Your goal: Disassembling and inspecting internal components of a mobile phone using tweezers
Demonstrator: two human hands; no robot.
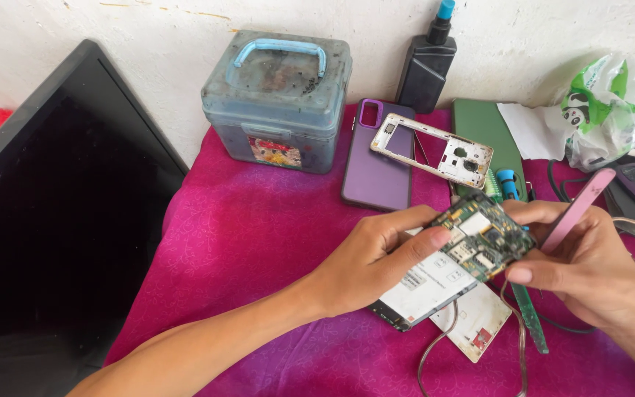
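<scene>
My left hand (365, 257) and right hand (589, 268) grasp the green rectangular circuit board (483, 235) between their fingers, above the magenta-clothed worktop (259, 228); my right also pinches pink plastic tweezers (578, 208).

The left hand (372, 257) covers the near end of the opened phone (424, 287), and its fingers (424, 242) hide one edge of the circuit board (483, 235). The right hand (589, 268) conceals the lower part of the pink tool (578, 206) — its tip is not visible — and the right forearm is cut off at the frame's edge. The components on the board are too small to identify. The dark monitor (53, 220) runs past the left and bottom edges. The tangled cables (472, 353) leave the bottom edge — their ends are unseen. The plastic bag (597, 110) hides its contents.
</scene>
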